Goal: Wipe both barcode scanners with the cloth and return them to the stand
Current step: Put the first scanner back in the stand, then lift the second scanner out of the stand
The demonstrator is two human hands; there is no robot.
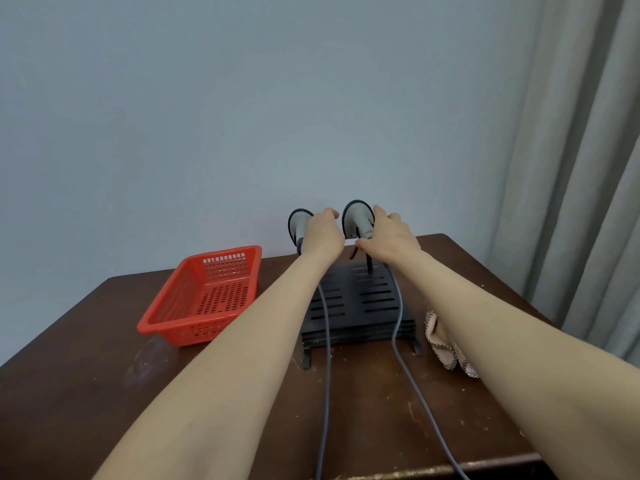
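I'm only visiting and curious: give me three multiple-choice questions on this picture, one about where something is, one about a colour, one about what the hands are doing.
1. The basket is: A red, B blue, C white.
2. The cloth lies: A in the basket, B on the table right of the stand, C over a scanner.
3. The hands: A rest flat on the table, B both hold the cloth, C each grip a scanner.
Answers: A, its mesh is red; B, it sits by the stand's right foot; C, the left hand wraps the left scanner, the right hand the right scanner.
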